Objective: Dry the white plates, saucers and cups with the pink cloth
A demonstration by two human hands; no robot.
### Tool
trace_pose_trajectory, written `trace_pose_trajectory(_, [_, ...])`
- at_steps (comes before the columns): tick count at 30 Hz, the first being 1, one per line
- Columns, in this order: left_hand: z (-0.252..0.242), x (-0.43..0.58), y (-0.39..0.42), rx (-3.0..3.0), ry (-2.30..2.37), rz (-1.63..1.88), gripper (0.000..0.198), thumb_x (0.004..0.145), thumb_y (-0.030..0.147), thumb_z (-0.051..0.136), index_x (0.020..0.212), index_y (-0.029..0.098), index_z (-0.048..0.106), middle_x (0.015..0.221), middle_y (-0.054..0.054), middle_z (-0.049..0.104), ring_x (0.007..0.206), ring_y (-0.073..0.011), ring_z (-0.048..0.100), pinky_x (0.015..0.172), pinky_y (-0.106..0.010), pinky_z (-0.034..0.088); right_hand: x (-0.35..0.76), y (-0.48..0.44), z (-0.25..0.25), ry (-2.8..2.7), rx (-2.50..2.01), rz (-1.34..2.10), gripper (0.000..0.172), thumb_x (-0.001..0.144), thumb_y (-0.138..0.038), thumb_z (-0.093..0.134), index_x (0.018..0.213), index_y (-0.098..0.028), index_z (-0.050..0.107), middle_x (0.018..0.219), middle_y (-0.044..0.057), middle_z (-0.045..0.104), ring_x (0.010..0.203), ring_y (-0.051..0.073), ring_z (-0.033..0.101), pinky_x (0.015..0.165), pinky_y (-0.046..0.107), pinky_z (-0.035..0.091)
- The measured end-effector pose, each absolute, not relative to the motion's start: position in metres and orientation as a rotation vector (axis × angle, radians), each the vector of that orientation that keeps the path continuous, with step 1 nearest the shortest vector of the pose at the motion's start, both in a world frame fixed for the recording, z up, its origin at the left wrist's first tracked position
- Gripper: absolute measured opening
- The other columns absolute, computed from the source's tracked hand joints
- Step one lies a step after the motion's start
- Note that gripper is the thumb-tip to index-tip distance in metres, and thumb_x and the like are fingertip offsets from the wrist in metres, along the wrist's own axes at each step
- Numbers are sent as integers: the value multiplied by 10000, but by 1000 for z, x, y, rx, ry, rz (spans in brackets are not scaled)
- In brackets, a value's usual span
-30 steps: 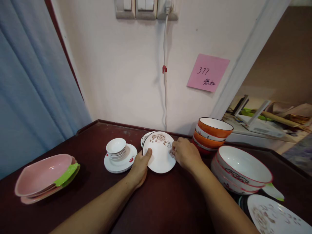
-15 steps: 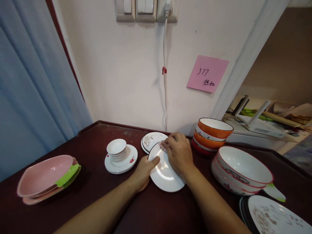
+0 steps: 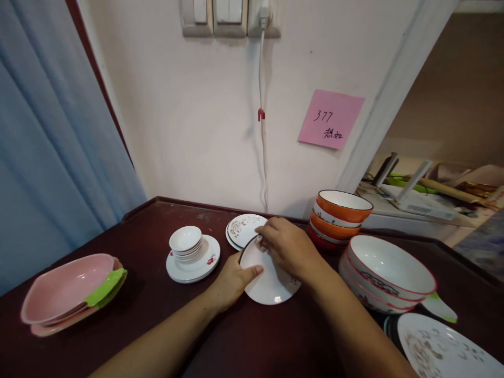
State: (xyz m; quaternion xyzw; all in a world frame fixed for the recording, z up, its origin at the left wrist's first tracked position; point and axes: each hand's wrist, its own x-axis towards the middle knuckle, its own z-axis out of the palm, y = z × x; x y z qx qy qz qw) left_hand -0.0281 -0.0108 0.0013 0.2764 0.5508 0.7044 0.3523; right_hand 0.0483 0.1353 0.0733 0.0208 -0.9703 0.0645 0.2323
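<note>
My left hand [image 3: 232,281] grips a white plate [image 3: 265,283] by its left edge, thumb lying over the top face. The plate is tilted toward me, with a dark rim and a few brown flower marks at its right. Over its upper part is my right hand [image 3: 281,244], fingers bent and pressed together at the surface. A small pale bit shows under those fingertips, too hidden to name. Just behind lie flower-patterned plates [image 3: 246,228], partly covered by the held plate and my right fingers.
Small white bowls [image 3: 186,239] stand stacked on white plates [image 3: 192,270] at left, beside pink dishes [image 3: 66,289] with green leaf handles. At right are stacked orange and white bowls [image 3: 344,207], larger red-rimmed bowls [image 3: 389,268] and more patterned plates [image 3: 441,341]. A wall [image 3: 197,115] rises behind.
The held plate has tipped, so its glare has moved toward the lower edge. My right hand has shifted slightly across its upper part. The view has drifted slightly right.
</note>
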Motion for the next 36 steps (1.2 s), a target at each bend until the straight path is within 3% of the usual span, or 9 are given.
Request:
trace_pose_trajectory(5, [2,-21,-8,724,1413,1825,296,696,271,769,937,122,682,897,-102,726,821,-263,662,749,-342,504,48,112,81,-2644,240,134,328,859,-203,571,1183,-244,602,1012,57,646,963,216,558,851,340,390])
trace_pose_trajectory(8, [1,-20,-7,710,1282,1844,335,726,269,749,1014,119,673,959,-127,727,869,-284,676,831,-402,503,48,125,81,-2560,31,192,321,879,-341,580,1184,-249,615,1073,73,618,1014,234,541,878,359,385])
trace_pose_trajectory(11, [1,-22,-7,667,1257,1856,440,724,262,754,1124,114,646,1027,-152,723,892,-296,686,864,-432,501,47,150,77,-2497,-248,265,308,900,-459,524,1064,-263,696,997,82,599,917,235,559,774,342,410])
trace_pose_trajectory(14, [-1,-25,-6,620,1249,1925,480,721,258,757,1158,100,634,1065,-172,716,918,-304,686,868,-433,508,45,172,66,-2445,-359,552,341,934,-425,448,973,-218,716,911,77,618,847,213,587,747,322,431])
trace_pose_trajectory(17, [-2,-27,-6,592,1250,1978,474,731,254,751,1160,91,631,1075,-178,714,926,-301,689,867,-434,518,41,185,55,-2263,-363,806,281,912,-313,456,1074,-195,654,990,79,643,908,209,605,799,322,452])
trace_pose_trajectory(19, [-3,-28,-5,578,1259,1988,470,728,249,754,1153,90,634,1067,-174,719,917,-296,693,866,-433,523,39,187,48,-2160,-321,815,283,885,-232,439,1088,-199,634,1034,80,629,933,203,604,820,320,454])
trace_pose_trajectory(24, [-3,-28,-7,539,1276,2002,471,721,250,762,1146,89,639,1044,-170,727,884,-289,704,845,-427,540,39,184,42,-2225,-217,749,281,811,-122,391,836,-193,661,864,58,591,836,189,582,779,307,435])
trace_pose_trajectory(29, [2,-27,-7,480,1235,2051,465,716,244,763,1132,76,640,1074,-189,715,914,-305,699,857,-435,540,40,176,47,-2259,-256,812,207,871,-305,465,798,-184,616,867,59,600,837,196,565,769,312,417])
trace_pose_trajectory(36, [6,-25,-4,405,1237,2146,557,696,228,777,1194,56,597,1077,-207,709,933,-323,694,870,-459,539,37,177,45,-2190,-449,1116,259,763,-423,623,792,-168,658,776,35,636,713,181,565,648,283,411])
